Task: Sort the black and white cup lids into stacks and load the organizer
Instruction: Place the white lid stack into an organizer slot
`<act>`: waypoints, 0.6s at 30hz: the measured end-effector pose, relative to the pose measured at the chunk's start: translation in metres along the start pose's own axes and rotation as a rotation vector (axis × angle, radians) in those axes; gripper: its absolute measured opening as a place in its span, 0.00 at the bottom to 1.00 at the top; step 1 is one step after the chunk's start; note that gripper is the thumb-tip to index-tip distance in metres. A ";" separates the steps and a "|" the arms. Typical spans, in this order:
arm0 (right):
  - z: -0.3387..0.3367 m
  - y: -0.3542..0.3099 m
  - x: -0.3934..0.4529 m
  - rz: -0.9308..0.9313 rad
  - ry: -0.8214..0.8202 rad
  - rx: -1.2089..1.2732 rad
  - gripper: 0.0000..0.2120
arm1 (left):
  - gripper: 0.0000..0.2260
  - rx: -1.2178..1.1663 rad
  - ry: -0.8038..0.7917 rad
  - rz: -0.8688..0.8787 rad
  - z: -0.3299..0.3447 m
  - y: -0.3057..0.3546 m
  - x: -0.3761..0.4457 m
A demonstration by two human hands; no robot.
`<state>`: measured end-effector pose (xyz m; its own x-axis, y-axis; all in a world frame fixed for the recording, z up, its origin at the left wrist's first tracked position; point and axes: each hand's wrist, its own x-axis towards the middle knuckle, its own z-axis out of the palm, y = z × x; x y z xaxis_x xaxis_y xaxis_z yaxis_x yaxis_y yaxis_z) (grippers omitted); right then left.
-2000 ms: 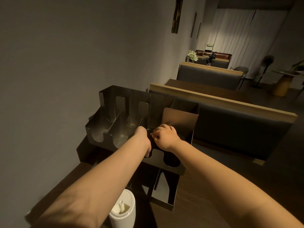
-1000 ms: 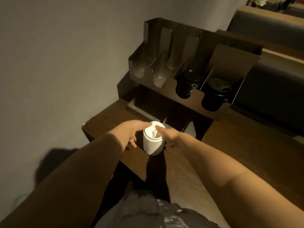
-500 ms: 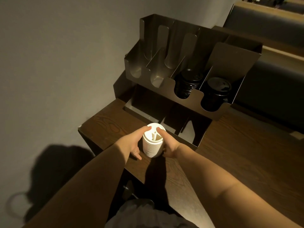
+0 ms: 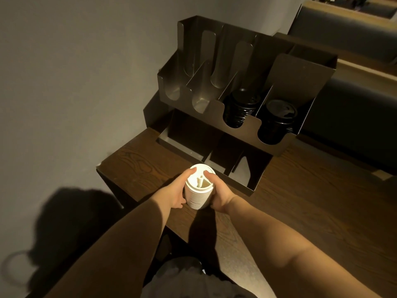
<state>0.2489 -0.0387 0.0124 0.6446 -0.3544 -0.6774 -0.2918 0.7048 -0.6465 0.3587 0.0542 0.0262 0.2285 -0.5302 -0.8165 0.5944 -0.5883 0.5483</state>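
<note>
While both hands close round it from either side, the white stack (image 4: 199, 188) of lids stands on the table (image 4: 300, 201), just in front of the organizer (image 4: 247, 87) and close to its lower tray. From the head view, the left hand (image 4: 175, 193) wraps the stack's left side, fingers curled along the wall with a fingertip up on the top lid's rim. The right hand (image 4: 219, 194) grips the stack's right side the same way, one fingertip resting on the top lid near its centre. Whether the stack's base touches the wood or is held just clear of it cannot be told.

The organizer sits at the back of the table against the wall (image 4: 75, 72). Its upper tier has four slots side by side. Counting from the organizer's left end, the first two slots hold nothing visible. The third slot holds a black stack (image 4: 240, 108), and the fourth holds a second black stack (image 4: 277, 121), both showing through the front cut-outs. Below the upper tier, the organizer's lower tray is split by dividers into open bins; their insides are too dark to read
</note>
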 end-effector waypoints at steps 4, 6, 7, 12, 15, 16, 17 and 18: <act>0.008 0.000 0.002 -0.029 0.027 0.046 0.19 | 0.35 -0.003 0.013 0.035 0.005 0.010 -0.010; 0.015 -0.008 0.000 -0.057 0.035 0.019 0.21 | 0.36 -0.011 0.031 0.063 0.002 0.023 -0.016; 0.018 -0.015 0.000 -0.082 0.036 0.000 0.20 | 0.38 -0.031 0.034 0.069 0.000 0.031 -0.020; 0.045 -0.070 -0.007 -0.213 -0.007 -0.033 0.25 | 0.36 -0.124 0.076 0.210 -0.001 0.081 -0.047; 0.061 -0.107 -0.013 -0.314 -0.123 -0.085 0.27 | 0.33 -0.075 0.139 0.348 0.004 0.117 -0.072; 0.066 -0.121 -0.018 -0.352 -0.154 -0.098 0.28 | 0.31 -0.063 0.132 0.400 0.006 0.129 -0.080; 0.070 -0.133 -0.023 -0.395 -0.176 -0.120 0.30 | 0.29 -0.063 0.115 0.449 0.007 0.141 -0.088; 0.075 -0.146 -0.029 -0.436 -0.198 -0.141 0.31 | 0.28 -0.065 0.094 0.493 0.008 0.151 -0.097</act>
<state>0.3259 -0.0853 0.1533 0.8457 -0.4646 -0.2626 -0.0491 0.4222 -0.9052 0.4199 0.0118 0.1900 0.5609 -0.6759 -0.4781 0.4449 -0.2410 0.8626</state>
